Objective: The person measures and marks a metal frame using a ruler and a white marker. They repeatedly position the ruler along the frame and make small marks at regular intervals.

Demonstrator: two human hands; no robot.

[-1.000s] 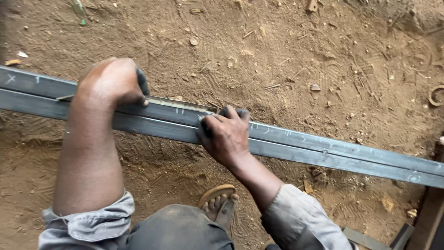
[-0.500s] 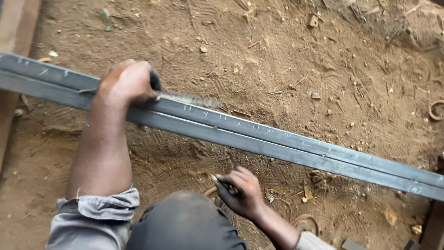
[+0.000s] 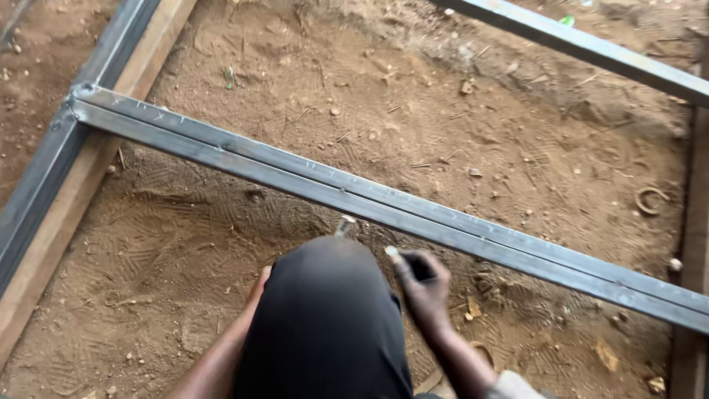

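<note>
Below the steel bar (image 3: 384,203), right hand (image 3: 421,284) curled around a marker (image 3: 402,258).

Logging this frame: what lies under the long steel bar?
Under the steel bar is bare dirt with tread marks and small debris. Its far end meets a side rail on a wooden plank. The person's knee hides the ground nearest them.

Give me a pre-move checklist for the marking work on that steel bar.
1. Right hand grips a small white-tipped marker: ok.
2. Left hand holding anything: cannot tell, hidden behind the dark-trousered knee.
3. Steel bar lies flat on the dirt, nothing lying across it: ok.
4. Bar's far end meets the side rail at the corner: ok.
5. Either hand steadying the bar: not ok.
</note>
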